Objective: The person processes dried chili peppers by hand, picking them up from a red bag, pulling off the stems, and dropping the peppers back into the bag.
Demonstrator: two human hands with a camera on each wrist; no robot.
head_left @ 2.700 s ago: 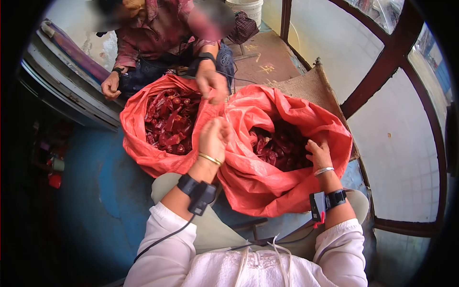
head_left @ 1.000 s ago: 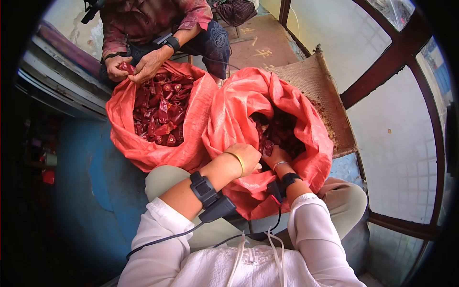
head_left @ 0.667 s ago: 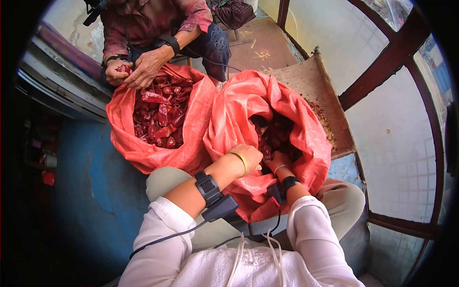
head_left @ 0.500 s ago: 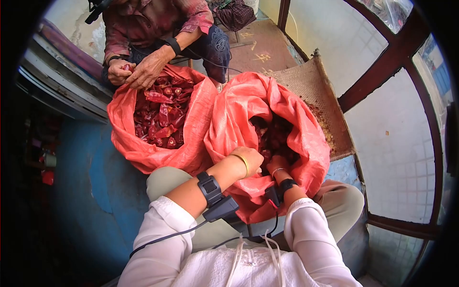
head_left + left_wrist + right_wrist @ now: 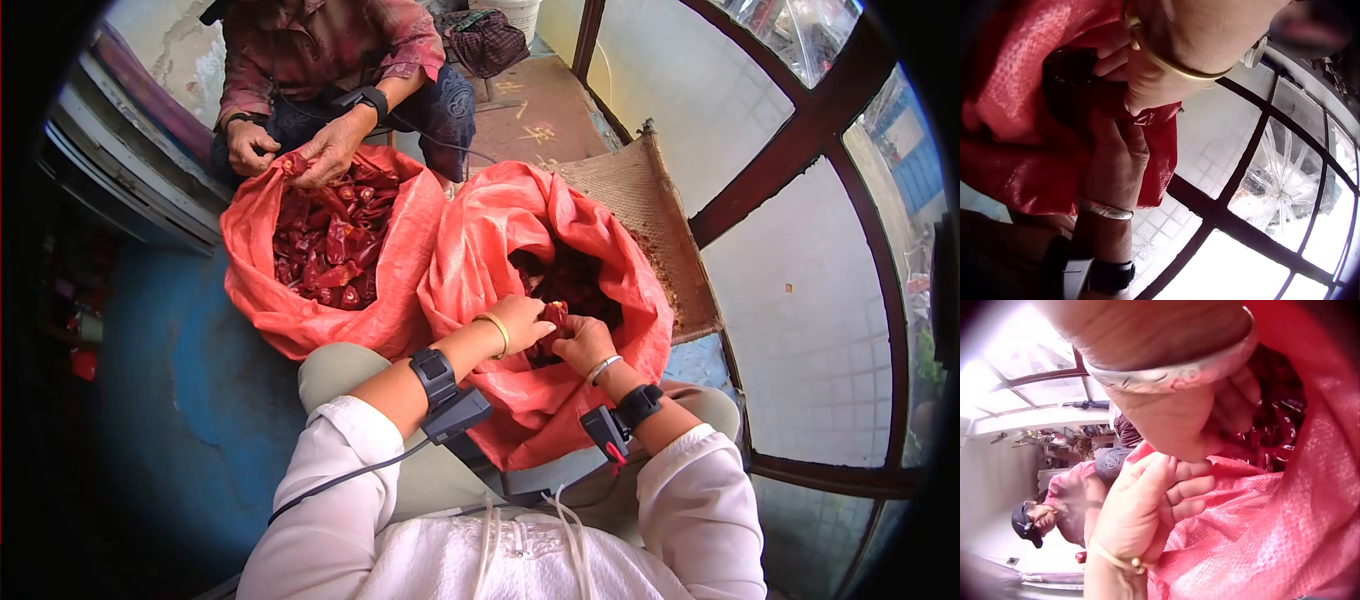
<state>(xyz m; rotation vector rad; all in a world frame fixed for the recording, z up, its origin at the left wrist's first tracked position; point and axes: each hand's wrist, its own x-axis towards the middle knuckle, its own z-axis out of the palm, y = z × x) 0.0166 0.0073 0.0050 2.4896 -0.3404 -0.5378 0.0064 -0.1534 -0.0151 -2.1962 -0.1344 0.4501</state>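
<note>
In the head view a dried red pepper is held up between the two hands, over the mouth of the right red sack. My right hand, with a silver bangle, pinches it from the right. From the left, my left hand, with a gold bangle, has its curled fingers at the pepper's other side. Dark red peppers lie inside this sack. The right wrist view has my left hand just below my right hand, fingertips close together; the pepper between them is hidden there.
A second red sack full of dried peppers stands to the left. Behind it another person sits, hands at its rim. A woven mat and a framed window are on the right.
My right hand has come up and back out of the sack's mouth, bringing a pepper into sight beside my left fingers. The other person's hands have moved apart slightly.
</note>
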